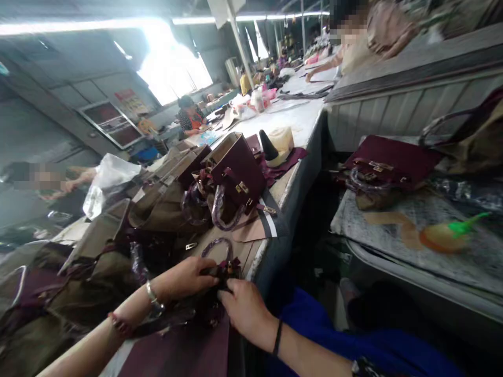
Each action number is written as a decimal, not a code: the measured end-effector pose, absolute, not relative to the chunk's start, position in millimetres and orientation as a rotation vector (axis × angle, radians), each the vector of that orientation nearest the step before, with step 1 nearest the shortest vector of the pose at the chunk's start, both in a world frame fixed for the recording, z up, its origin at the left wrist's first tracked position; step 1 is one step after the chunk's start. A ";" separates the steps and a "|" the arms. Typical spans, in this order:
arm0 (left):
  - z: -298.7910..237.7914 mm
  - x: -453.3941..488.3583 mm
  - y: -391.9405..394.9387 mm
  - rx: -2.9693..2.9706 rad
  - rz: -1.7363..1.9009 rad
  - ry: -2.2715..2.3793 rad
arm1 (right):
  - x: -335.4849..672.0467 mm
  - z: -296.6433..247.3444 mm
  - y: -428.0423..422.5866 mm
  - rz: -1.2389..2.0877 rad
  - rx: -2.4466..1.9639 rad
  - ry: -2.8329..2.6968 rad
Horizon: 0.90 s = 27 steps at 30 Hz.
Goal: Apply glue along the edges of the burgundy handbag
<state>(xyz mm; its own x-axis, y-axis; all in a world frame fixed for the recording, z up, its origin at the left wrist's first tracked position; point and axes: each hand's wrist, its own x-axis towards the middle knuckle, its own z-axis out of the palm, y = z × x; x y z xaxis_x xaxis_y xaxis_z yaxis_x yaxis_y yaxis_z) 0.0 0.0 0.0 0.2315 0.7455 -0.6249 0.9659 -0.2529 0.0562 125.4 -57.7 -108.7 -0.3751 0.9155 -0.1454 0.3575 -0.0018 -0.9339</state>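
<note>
A burgundy handbag (184, 345) lies in front of me on the bench, its plastic-wrapped handle (218, 244) standing up beyond my hands. My left hand (192, 276) is closed on the upper part of this bag, fingers curled round its dark edge. Close beside it, my right hand (245, 303) pinches the same bag near the handle's base and small metal fittings. Exactly which piece each set of fingertips grips is hidden. Just past the hands, another burgundy handbag (245, 173) stands upright with wrapped handles and gold-coloured hardware.
More handbags (157, 209) crowd the bench's left side. A black cone and a cream roll (285, 144) sit farther along. At right, a low table (377, 256) holds a burgundy bag (393, 159) and a green-tipped glue bottle (444, 238). Several people work nearby.
</note>
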 end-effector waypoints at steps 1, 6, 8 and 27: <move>-0.2 2.7 -2.7 2.103 -0.713 1.618 | 125.1 -107.2 -57.7 1.374 -1.316 -1.756; -2.8 13.9 -12.8 2.215 -0.859 1.775 | 124.7 -100.7 -58.1 1.346 -1.309 -1.794; -4.2 14.1 -15.2 2.228 -0.862 1.794 | 128.1 -99.7 -59.5 1.329 -1.292 -1.824; -1.8 9.3 -17.9 2.151 -0.643 1.790 | 154.3 -122.5 -15.8 0.575 -1.029 -2.115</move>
